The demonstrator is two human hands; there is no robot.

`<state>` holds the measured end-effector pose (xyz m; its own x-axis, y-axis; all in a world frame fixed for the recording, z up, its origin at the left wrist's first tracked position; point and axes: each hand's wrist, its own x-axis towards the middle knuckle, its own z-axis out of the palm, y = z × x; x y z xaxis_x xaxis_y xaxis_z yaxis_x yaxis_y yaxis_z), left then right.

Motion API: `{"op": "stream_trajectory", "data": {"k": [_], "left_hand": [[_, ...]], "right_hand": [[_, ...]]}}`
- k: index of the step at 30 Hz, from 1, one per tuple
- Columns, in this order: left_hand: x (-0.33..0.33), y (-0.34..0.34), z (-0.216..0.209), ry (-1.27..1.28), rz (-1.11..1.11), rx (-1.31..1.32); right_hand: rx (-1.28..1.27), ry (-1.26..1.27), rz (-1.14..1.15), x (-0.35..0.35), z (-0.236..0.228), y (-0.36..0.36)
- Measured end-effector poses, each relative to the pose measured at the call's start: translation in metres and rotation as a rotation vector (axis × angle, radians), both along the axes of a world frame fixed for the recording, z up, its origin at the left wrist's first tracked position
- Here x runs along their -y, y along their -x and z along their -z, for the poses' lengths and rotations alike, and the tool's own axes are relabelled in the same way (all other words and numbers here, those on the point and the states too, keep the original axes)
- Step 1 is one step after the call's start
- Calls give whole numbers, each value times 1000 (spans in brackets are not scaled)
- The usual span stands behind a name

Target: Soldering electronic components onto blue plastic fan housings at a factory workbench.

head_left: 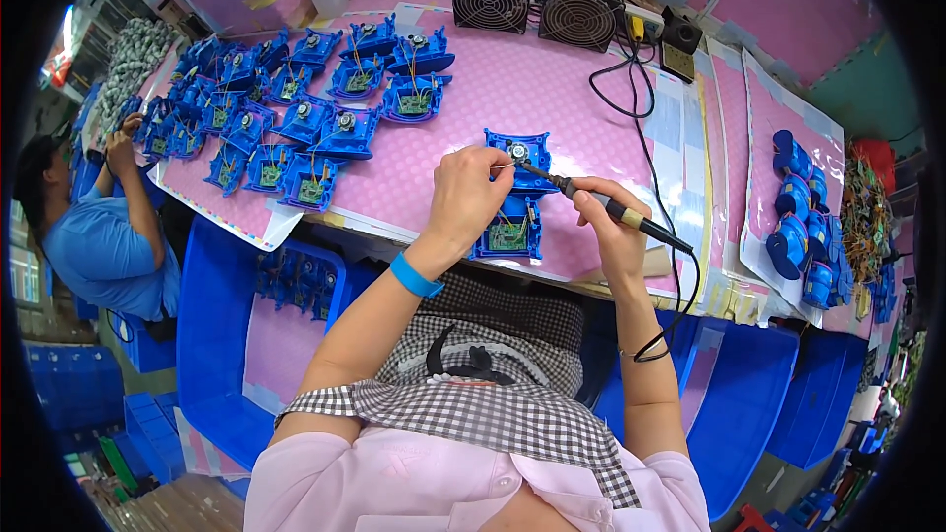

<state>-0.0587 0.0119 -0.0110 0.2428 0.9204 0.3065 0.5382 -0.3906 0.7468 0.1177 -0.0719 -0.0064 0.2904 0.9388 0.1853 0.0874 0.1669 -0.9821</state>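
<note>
In front of me on the pink table lies an opened blue plastic housing. Its upper half [538, 150] carries a small round speaker [517, 151], and its lower half bears a green circuit board [507, 233]. My right hand [613, 222] is closed round a soldering iron [564, 184], whose tip points at the speaker's edge. Beside the speaker my left hand [471, 192] pinches a thin pale wire [504, 166]. Whether this is solder or a lead, I cannot tell. The fingers and iron partly cover the housing.
Several similar opened housings [313, 126] crowd the table's left. Two black fans [491, 0] stand at the back, near a soldering-iron stand [678, 44]. A black cord [645, 143] crosses to the iron. Blue parts [793, 202] lie right; a person [94, 227] works at left.
</note>
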Motion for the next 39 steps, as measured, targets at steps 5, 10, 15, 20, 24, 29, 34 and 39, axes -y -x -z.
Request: {"op": "stream_trajectory", "data": {"k": [5,10,15,20,24,29,34,39], "left_hand": [[0,1,-1,-19,1,9],[-1,1,2,-19,9,13],[-1,2,1,-13,19,12],[-2,8,0,-110,36,42],[8,42,-10,-158,-20,134],[20,80,9,-64,-250,335],[19,53,22,343,-99,568],[-5,78,36,590,-26,797]], "right_hand": [[-42,-55,63,4,-6,-6],[39,-167,155,12,-2,-20],[83,-131,79,26,-9,-29],[476,-116,-223,21,-8,-11],[787,-3,-394,8,-5,24],[696,-69,-278,-60,1,15],[588,-204,-81,-144,33,14],[400,-318,-101,-132,-15,25]]}}
